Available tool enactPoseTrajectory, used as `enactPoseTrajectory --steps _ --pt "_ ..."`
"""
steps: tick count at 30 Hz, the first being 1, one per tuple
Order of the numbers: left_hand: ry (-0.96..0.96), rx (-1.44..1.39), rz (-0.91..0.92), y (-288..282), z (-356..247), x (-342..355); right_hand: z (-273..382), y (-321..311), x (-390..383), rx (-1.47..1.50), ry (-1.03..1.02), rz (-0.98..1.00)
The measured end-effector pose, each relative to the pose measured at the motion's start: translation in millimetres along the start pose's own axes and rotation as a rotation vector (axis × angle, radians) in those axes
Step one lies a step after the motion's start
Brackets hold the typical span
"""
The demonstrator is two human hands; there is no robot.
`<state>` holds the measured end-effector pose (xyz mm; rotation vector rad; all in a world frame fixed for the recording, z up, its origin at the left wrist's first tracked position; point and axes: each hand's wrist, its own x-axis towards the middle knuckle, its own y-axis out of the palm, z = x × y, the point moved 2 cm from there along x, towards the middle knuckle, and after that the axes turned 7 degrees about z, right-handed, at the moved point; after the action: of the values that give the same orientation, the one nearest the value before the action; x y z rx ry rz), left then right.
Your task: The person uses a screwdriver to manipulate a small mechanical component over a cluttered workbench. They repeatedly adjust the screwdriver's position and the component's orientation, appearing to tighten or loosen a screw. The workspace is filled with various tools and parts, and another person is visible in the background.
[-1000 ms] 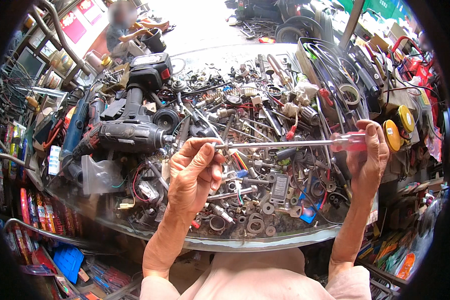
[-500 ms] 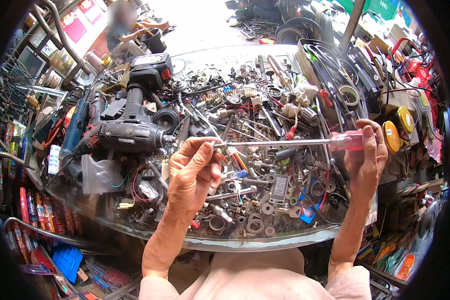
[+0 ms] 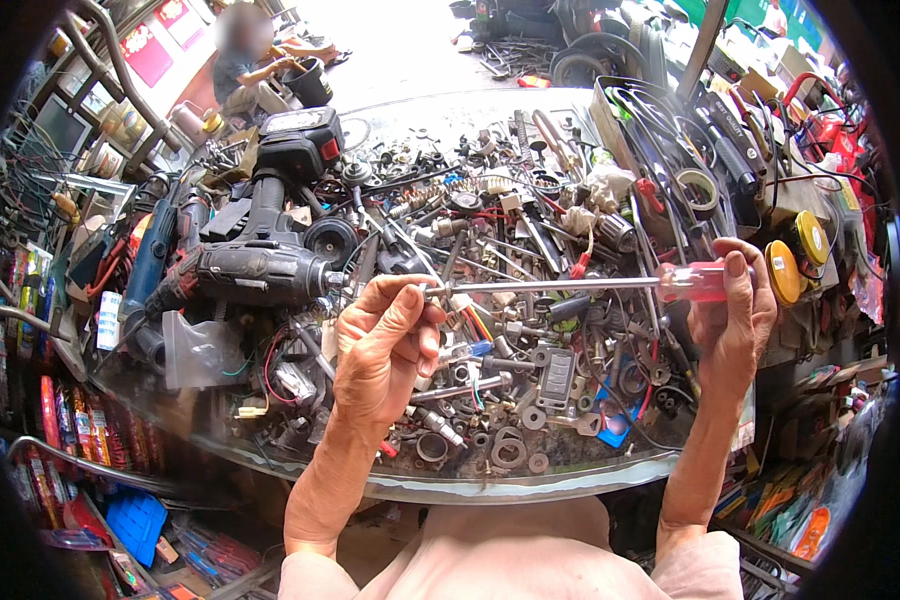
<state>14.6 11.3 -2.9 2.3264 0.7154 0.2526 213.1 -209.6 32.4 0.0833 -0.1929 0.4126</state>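
Screwdriver [image 3: 570, 286] is held to the right of the cordless drill [image 3: 260, 268], above loose metal hardware [image 3: 485, 383]. Long axis runs left–right, nearly level; tip points left, toward the drill; red translucent handle [image 3: 692, 282] lies farthest from it. Left hand [image 3: 382, 345], just right of the drill: thumb and forefinger pinch a small metal piece [image 3: 442, 292] at the tip. Right hand [image 3: 734, 322], well right of the drill: grips the handle.
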Motion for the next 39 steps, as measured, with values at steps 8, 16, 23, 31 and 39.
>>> enactPoseTrajectory --steps 8,16,23,31,39 --pt "-0.016 0.012 0.005 2 0 -1 3 5 1 0.125 -0.010 0.019" --pt "-0.008 0.005 -0.015 -1 -1 0 -1 1 1 0.073 -0.005 0.009" --pt "-0.051 -0.009 0.026 -1 1 -1 0 6 1 0.144 -0.022 0.025" --pt "-0.026 -0.014 0.018 -2 -1 1 -4 -4 1 -0.063 -0.055 0.065" --pt "-0.048 -0.007 0.019 0 0 -1 1 1 1 0.069 -0.011 0.041"
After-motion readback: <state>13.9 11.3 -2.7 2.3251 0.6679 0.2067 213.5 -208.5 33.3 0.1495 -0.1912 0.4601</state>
